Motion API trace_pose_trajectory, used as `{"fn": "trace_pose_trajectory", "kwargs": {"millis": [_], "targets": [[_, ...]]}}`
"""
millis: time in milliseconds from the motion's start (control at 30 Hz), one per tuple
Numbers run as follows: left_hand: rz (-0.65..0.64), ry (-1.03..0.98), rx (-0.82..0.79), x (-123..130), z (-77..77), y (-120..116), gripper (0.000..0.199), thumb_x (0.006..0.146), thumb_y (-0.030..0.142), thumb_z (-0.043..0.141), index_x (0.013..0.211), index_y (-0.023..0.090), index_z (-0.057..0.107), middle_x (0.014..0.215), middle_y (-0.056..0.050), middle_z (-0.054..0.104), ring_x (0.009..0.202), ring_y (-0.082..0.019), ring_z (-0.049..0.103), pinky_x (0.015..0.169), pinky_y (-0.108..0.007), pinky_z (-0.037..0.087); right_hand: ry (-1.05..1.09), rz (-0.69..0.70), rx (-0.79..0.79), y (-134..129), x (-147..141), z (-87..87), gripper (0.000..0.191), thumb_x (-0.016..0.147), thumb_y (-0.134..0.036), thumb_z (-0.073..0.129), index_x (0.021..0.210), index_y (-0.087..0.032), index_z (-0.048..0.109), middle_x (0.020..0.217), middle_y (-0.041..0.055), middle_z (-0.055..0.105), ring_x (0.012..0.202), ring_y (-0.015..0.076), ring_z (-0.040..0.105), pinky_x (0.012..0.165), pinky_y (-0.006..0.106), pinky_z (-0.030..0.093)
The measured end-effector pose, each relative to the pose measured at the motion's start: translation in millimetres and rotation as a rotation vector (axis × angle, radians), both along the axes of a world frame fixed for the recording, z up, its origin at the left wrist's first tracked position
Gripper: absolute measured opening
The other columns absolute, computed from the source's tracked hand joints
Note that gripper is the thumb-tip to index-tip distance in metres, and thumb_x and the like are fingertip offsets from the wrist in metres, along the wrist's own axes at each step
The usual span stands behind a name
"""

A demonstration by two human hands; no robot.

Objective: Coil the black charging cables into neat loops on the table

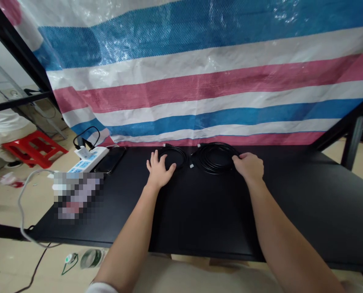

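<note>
Two coiled black cables lie side by side on the black tabletop (199, 215). My left hand (159, 169) rests at the left side of the smaller cable coil (181, 151), fingers spread and partly over it. At the right edge of the larger, thicker cable coil (211, 162), my right hand (250, 166) pinches the cable between thumb and fingers. A light-coloured connector (191, 165) lies between the two coils, and other connector ends show along their far edges.
At the left stand a white power strip (91, 159) with a plugged-in charger, a dark phone (110, 159) and a blurred-out item (80, 197). A striped tarp (199, 89) hangs behind the table. Beyond the left side, a person sits on a red stool (36, 148).
</note>
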State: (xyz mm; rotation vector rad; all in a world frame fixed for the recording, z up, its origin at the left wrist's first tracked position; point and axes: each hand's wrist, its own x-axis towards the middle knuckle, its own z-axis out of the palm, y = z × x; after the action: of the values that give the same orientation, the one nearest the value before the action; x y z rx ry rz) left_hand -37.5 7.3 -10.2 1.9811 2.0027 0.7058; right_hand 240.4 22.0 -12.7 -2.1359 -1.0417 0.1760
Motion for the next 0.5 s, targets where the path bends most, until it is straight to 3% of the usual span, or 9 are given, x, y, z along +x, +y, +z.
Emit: {"fn": "trace_pose_trajectory", "kwargs": {"millis": [200, 500], "targets": [[0.083, -0.009, 0.129, 1.6, 0.5, -1.4, 0.042, 0.079, 0.04, 0.056, 0.117, 0.022, 0.06, 0.146, -0.017, 0.041, 0.139, -0.036, 0.03, 0.108, -0.06, 0.026, 0.058, -0.007, 0.163, -1.6, -2.2, 7.3, 0.013, 0.065, -0.026, 0.057, 0.071, -0.02, 0.066, 0.073, 0.0085, 0.069, 0.08, 0.0279, 0.065, 0.078, 0.039, 0.048], [0.062, -0.053, 0.119, 4.6, -2.5, -0.7, 0.036, 0.077, 0.034, 0.057, 0.111, 0.022, 0.061, 0.138, -0.015, 0.047, 0.132, -0.034, 0.037, 0.105, -0.058, 0.03, 0.158, -0.003, 0.123, -1.1, 6.1, 8.0, 0.018, 0.068, -0.037, 0.06, 0.058, -0.022, 0.06, 0.068, 0.0098, 0.067, 0.081, 0.0301, 0.065, 0.08, 0.042, 0.048]]}}
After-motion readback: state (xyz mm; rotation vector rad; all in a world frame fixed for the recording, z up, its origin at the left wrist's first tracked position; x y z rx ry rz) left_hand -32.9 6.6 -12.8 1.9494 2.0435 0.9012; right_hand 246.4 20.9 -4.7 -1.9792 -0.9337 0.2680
